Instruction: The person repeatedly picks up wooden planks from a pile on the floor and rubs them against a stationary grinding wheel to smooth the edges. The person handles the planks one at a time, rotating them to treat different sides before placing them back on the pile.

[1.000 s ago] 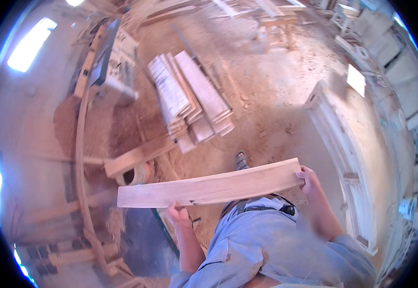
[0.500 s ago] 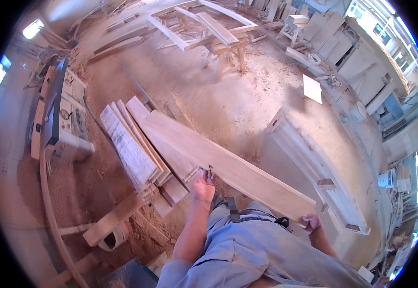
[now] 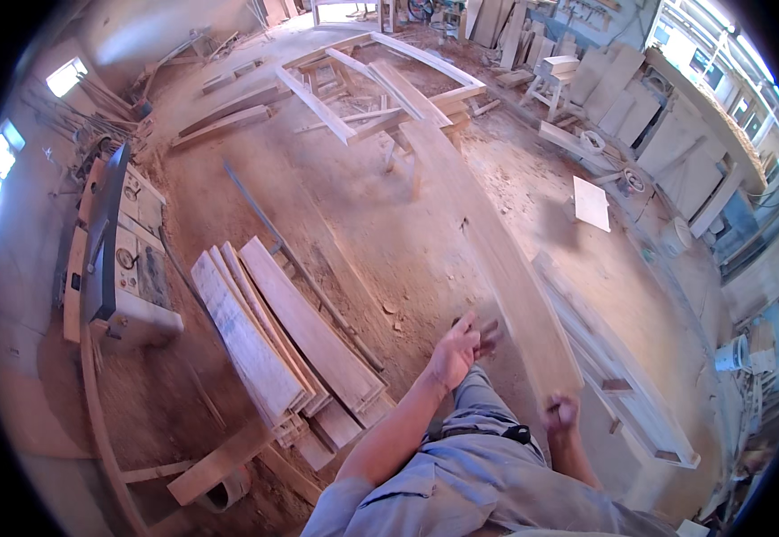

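A long wooden board reaches from my waist out toward the far wooden frame. My right hand is closed on its near end. My left hand hovers just left of the board, its fingers apart and slightly smeared; a small gap seems to lie between them and the board's edge. To the left of my left arm, a stack of planks rests slantwise on a thick timber.
A long boxed wooden piece lies to the right of the board. At the left stands a machine with round dials. A white square panel is on the right, and sheet offcuts lean along the far right wall. Sawdust covers the floor.
The board has swung away from the plank stack, its far end now pointing ahead. My left hand has moved right and off the board; my right hand has kept the near end.
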A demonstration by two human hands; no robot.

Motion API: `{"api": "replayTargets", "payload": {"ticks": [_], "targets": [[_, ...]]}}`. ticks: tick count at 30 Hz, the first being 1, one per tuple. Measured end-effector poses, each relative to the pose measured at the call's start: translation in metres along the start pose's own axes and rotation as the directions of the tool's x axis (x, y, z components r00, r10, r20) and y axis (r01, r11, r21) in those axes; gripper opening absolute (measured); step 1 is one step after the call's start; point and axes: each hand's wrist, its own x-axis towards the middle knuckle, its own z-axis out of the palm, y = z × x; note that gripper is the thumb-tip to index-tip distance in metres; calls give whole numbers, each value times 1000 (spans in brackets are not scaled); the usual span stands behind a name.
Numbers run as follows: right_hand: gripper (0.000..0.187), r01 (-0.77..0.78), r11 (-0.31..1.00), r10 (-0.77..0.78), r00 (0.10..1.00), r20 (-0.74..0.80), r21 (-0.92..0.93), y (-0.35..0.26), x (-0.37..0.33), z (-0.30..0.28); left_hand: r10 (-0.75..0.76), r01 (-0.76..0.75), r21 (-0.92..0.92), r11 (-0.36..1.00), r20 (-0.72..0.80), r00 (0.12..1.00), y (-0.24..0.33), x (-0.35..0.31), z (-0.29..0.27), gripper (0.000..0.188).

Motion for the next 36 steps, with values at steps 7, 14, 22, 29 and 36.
{"api": "replayTargets", "payload": {"ticks": [7, 14, 22, 29, 36], "targets": [[48, 71, 967, -45, 993, -111, 245, -20, 262, 110, 157, -134, 86, 987, -397, 904, 38, -1, -132, 48], [48, -100, 971, 138, 976, -168, 217, -41, 488, 163, 476, 463, 725, 510, -686, 550, 21, -151, -242, 29], [40, -31, 999, 31, 999, 8, -8, -58, 753, 362, 429, 730, 362, 579, -897, 104, -43, -118, -167, 27], [12, -4, 911, 116, 962, 246, -412, -21, 837, 396, 510, 725, 497, 477, -828, 232, -85, -21, -129, 27], [17, 113, -61, 572, 818, 58, -992, 103, 593, 168, 555, 799, 372, 472, -830, 59, -67, -36, -121, 38]]}}
